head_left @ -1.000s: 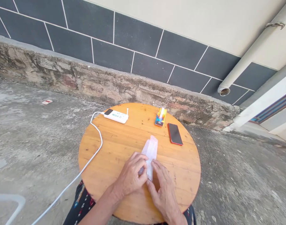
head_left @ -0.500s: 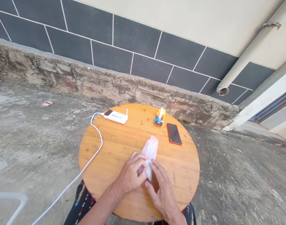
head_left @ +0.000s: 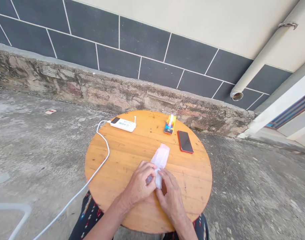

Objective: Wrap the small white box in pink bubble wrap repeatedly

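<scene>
Currently, I see the round wooden table (head_left: 197,186) occupying the lower centre of the frame; its near rim passes beneath both forearms. Exposed wood extends from the left hand (head_left: 139,182) to the left rim, where a white cable (head_left: 108,150) crosses the edge, and from the right hand (head_left: 171,196) to the right rim. Upper boundary items: a white device with a dark panel (head_left: 123,124) at upper left, a yellow-and-blue tape dispenser (head_left: 170,124) near the far rim, and a red-edged smartphone (head_left: 185,141) at upper right of the tabletop.

A thin translucent sheet (head_left: 161,157), whitish with a pink tint, lies at table centre, elongated, slightly creased, tilted toward upper right. The left thumb and forefinger pinch its lower-left edge. The right fingertips touch its right edge, thumb apart; I cannot tell whether they grip.
</scene>
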Available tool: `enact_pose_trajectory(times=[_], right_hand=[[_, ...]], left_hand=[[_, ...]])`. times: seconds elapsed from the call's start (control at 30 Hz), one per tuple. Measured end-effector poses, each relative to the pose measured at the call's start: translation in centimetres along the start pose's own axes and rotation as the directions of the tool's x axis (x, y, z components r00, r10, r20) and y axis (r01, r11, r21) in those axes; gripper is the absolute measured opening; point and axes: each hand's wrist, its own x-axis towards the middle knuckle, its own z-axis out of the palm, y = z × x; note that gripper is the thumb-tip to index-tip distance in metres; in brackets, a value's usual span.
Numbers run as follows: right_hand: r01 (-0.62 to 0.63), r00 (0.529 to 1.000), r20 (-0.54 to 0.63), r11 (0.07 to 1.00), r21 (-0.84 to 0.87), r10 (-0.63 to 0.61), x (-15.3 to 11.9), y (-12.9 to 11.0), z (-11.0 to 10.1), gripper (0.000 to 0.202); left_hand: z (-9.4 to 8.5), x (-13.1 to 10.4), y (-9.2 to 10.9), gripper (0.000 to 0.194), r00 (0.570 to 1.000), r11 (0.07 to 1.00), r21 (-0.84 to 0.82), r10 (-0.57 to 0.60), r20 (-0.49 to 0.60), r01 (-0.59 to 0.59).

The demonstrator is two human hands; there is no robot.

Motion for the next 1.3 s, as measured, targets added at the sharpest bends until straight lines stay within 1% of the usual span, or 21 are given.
enact_pose_trajectory(times=[0.1, 0.23, 0.47, 0.67, 0.8, 0.87, 0.97, 1.1, 1.17, 1.3], right_hand=[[-0.013, 1.000, 0.005, 0.998, 0.054, 0.013, 0.3, -0.2, -0.3, 0.041], [-0.041, 0.999, 0.021, 0.992, 0.120, 0.038, 0.2, -0.3, -0.7, 0.043], [-0.100, 0.993, 0.090, 0.958, 0.268, 0.078, -0.3, -1.0, -1.9, 0.038], [-0.212, 0.970, 0.194, 0.898, 0.385, 0.146, -0.2, -2.2, -3.1, 0.038], [-0.299, 0.948, 0.242, 0.846, 0.441, 0.209, -0.2, -2.4, -3.2, 0.037], [-0.320, 0.941, 0.261, 0.823, 0.469, 0.218, -0.2, -2.2, -3.2, 0.037], [-0.318, 0.939, 0.285, 0.808, 0.496, 0.194, -0.2, -2.1, -3.3, 0.039], [-0.251, 0.951, 0.285, 0.840, 0.481, 0.121, -0.6, -1.8, -3.4, 0.044], [-0.218, 0.957, 0.276, 0.854, 0.472, 0.092, -1.0, -1.6, -3.3, 0.047], [-0.225, 0.950, 0.298, 0.861, 0.456, 0.090, -1.4, -1.3, -3.2, 0.049]], left_hand=[[0.2, -0.1, 0.1, 0.018, 1.000, 1.000, 0.006, -0.014, -0.014, 0.014], [0.3, -0.5, 0.6, 0.020, 1.000, 0.999, 0.024, -0.029, -0.010, 0.030], [-0.2, -1.2, 2.2, 0.021, 0.996, 0.994, 0.074, -0.088, 0.028, 0.086], [-0.6, -1.4, 2.9, 0.020, 0.983, 0.985, 0.053, -0.166, 0.075, 0.162], [-0.9, -1.0, 2.8, 0.018, 0.966, 0.975, 0.045, -0.221, 0.136, 0.217], [-1.0, -0.9, 2.9, 0.018, 0.961, 0.973, 0.056, -0.232, 0.152, 0.226], [-0.9, -1.3, 3.2, 0.018, 0.967, 0.976, 0.081, -0.214, 0.138, 0.204], [-0.5, -2.5, 3.8, 0.019, 0.983, 0.981, 0.109, -0.168, 0.071, 0.159], [-0.4, -3.0, 4.0, 0.019, 0.988, 0.984, 0.114, -0.141, 0.056, 0.134], [-0.3, -3.4, 4.1, 0.019, 0.992, 0.986, 0.128, -0.116, 0.047, 0.109]])
